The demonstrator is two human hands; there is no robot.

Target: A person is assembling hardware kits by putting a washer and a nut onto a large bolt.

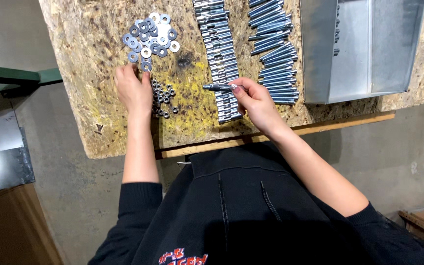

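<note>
While the right hand [252, 98] pinches one bolt [218, 87] level above the surface [99, 122], w/ fingers closed on its end, the left hand [132, 88] rests fingers-down at the washers [150, 34]. Nuts [164, 98] lie just beside it, bolt rows [222, 54] near the right hand.

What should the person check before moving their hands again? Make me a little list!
1. Bolt gripped in right hand: ok.
2. Left hand at the washers: ok, fingertips reach the lowest ones.
3. Nuts within reach: ok, beside the left hand.
4. Washer already pinched: cannot tell.
5. Bolt rows tidy: ok.
6. Metal tray clear of the hands: ok.
</note>
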